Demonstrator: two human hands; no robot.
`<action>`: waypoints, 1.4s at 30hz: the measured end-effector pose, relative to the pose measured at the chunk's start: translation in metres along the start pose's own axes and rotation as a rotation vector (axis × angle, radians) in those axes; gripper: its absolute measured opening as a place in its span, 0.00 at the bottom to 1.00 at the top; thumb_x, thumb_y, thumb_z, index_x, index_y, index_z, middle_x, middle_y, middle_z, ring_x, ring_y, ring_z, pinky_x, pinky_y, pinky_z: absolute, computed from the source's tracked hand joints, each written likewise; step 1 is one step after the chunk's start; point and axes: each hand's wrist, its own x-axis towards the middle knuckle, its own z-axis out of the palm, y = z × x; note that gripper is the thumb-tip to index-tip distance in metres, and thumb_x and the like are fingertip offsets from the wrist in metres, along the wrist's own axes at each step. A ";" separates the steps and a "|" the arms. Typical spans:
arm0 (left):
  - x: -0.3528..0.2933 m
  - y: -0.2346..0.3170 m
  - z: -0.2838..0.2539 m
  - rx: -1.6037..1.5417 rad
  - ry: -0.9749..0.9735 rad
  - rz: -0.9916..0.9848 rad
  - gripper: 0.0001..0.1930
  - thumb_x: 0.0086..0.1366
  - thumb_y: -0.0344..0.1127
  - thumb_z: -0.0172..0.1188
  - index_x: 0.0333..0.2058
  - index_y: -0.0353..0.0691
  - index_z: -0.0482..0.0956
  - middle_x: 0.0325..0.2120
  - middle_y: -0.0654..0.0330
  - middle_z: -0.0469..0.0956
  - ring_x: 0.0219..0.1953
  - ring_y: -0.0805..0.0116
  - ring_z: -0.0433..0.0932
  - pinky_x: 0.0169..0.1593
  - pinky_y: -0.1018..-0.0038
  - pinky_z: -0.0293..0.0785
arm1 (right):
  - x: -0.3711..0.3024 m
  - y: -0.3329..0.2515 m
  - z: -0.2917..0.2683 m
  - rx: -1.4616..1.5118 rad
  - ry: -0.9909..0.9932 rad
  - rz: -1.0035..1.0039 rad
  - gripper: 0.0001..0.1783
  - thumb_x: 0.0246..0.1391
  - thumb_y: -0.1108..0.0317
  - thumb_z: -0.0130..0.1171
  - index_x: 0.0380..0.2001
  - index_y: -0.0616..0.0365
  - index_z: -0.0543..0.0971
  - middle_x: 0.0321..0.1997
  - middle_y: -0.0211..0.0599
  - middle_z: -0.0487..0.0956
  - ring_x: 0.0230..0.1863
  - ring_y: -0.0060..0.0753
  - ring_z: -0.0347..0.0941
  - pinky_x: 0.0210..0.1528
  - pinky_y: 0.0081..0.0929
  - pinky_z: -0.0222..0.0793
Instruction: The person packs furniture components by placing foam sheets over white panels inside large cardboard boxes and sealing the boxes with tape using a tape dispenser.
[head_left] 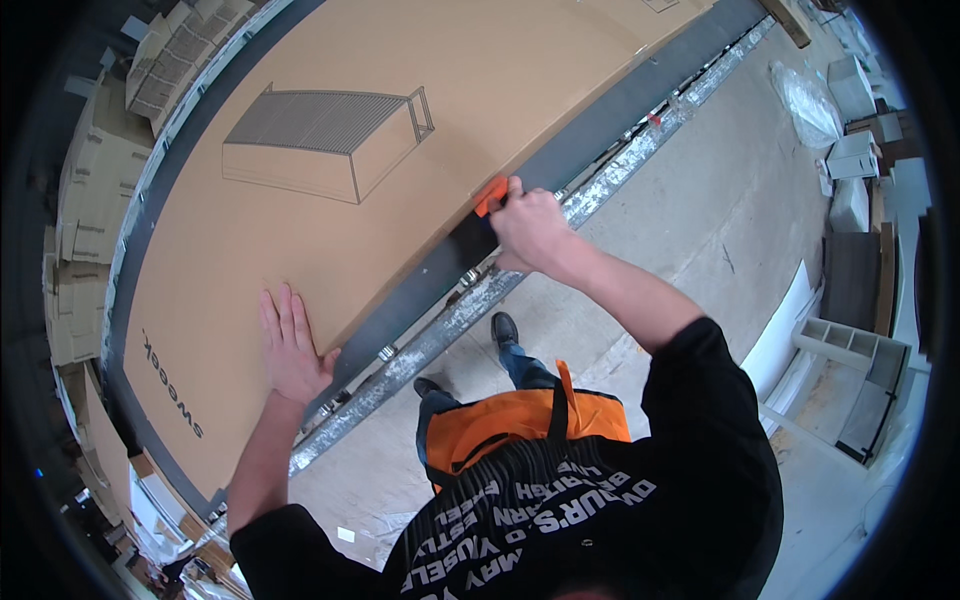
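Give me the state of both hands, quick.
Left hand: open, palm flat on the large cardboard box.
Right hand: closed around an orange tool at the box's edge.

Large flat brown cardboard box (330,180) on grey tabletop (440,270), black line drawing and lettering printed on top; stacked cartons (100,190), probably flattened, far left.

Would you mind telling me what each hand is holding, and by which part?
The right hand grips an orange cutter by its rear end, at the cardboard box edge. The left hand holds nothing, resting flat on the box.
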 end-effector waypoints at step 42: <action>-0.113 -0.069 0.009 -0.038 0.092 -0.148 0.49 0.40 0.46 0.74 0.64 0.48 0.62 0.65 0.58 0.60 0.66 0.52 0.60 0.65 0.54 0.60 | -0.037 -0.256 -0.061 0.069 0.387 -0.165 0.23 0.28 0.63 0.61 0.36 0.51 0.83 0.37 0.54 0.77 0.24 0.51 0.78 0.29 0.41 0.76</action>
